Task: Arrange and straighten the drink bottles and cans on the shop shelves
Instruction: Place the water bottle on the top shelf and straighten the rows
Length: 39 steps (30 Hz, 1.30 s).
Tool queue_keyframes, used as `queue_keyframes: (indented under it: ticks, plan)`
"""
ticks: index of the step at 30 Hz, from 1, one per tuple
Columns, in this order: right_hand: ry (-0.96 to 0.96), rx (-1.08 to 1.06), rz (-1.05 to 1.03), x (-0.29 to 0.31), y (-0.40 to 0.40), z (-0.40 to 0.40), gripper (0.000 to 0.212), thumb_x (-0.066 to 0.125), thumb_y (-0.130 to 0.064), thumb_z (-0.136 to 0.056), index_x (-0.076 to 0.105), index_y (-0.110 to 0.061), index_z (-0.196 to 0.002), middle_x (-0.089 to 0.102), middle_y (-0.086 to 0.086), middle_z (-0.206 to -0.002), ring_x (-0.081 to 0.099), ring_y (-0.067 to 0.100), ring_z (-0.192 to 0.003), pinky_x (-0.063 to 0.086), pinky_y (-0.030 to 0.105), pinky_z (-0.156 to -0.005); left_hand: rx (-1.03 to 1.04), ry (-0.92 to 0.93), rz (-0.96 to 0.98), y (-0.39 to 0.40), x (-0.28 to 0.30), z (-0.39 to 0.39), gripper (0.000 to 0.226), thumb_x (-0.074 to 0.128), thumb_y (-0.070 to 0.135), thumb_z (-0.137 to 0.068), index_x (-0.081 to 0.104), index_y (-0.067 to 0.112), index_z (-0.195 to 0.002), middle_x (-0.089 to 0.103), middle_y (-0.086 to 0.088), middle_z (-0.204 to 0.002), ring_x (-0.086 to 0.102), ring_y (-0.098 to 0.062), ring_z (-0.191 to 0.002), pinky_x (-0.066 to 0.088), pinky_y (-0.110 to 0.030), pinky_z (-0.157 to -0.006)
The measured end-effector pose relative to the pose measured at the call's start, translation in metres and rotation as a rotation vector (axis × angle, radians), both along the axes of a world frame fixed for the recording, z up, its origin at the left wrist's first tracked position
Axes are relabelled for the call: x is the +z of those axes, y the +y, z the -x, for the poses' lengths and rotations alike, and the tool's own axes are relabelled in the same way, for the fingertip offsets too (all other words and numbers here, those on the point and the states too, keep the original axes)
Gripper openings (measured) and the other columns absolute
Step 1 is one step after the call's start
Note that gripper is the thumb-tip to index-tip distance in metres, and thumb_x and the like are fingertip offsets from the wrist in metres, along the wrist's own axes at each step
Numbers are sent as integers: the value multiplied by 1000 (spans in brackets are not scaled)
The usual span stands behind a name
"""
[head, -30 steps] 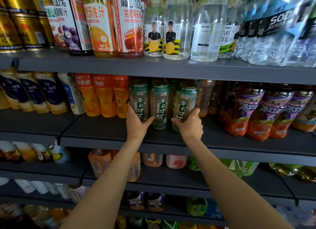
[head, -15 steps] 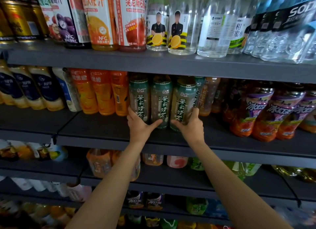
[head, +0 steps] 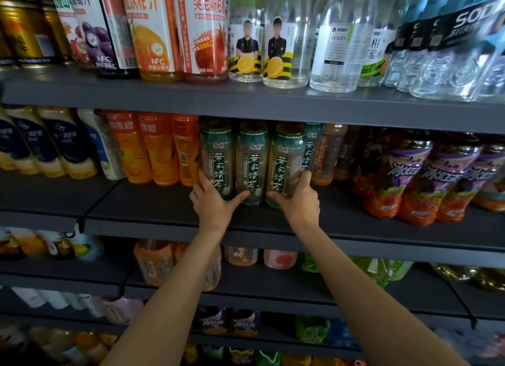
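Note:
Three green-labelled jasmine tea bottles stand side by side on the second shelf (head: 355, 223). My left hand (head: 216, 201) holds the base of the left tea bottle (head: 217, 158), thumb stretched toward the middle tea bottle (head: 252, 160). My right hand (head: 297, 201) wraps round the base of the right tea bottle (head: 285, 163), fingers on its right side, thumb in front. Both bottles stand upright on the shelf. A fourth green tea bottle (head: 311, 147) shows behind the right one.
Orange drink bottles (head: 153, 149) stand just left of the teas, purple-capped iced tea bottles (head: 415, 182) to the right. Juice (head: 153, 32) and clear water bottles (head: 341, 43) fill the shelf above. More bottles sit on the lower shelves.
The three tea bottles now stand closer together and more evenly in line. Both hands stay at their bases, the left thumb spread wider toward the middle bottle.

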State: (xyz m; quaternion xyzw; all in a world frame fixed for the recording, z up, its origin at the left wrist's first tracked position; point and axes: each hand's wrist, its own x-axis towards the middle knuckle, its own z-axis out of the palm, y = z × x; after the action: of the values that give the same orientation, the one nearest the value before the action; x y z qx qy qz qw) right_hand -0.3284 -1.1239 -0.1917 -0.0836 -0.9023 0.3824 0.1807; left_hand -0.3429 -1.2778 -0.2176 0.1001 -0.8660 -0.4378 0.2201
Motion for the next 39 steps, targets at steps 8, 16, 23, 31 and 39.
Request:
queue_keyframes:
  ticks: [8,16,23,31,39]
  plan:
    - [-54,57,67,-7,-3,1,66,73,-28,-80,30,-9,-127,57,16,-119,54,34,-112,46,45,-88,59,-41,60,5,-2,-19,100,67,44,-80,6,2,-147,21,-22,-141,24,-37,-124,25,-39,-105]
    - [-27,193,27,-9,47,-50,61,70,-16,-82,37,-9,-132,57,11,-125,62,22,-99,48,31,-85,-94,265,239,6,0,-64,53,61,11,-85,40,4,-133,40,-17,-127,45,-30,-116,43,-42,-97]
    - [251,85,36,49,110,-92,44,65,-6,-84,44,-5,-123,59,5,-105,57,14,-81,43,22,-72,-267,601,267,57,59,-82,40,54,3,-82,47,4,-122,47,-12,-117,50,-24,-109,45,-38,-93]
    - [499,87,55,87,142,-98,34,70,-12,-81,52,-6,-108,61,2,-93,59,14,-82,46,13,-69,-273,762,341,108,106,-82,40,40,17,-78,52,6,-115,53,-11,-112,50,-24,-104,38,-35,-89]
    - [51,137,228,15,127,-13,58,76,-25,-76,49,-1,-122,61,14,-120,56,25,-113,44,31,-95,-160,370,473,99,31,-73,50,63,9,-81,50,15,-128,43,-10,-133,38,-30,-125,32,-46,-101]
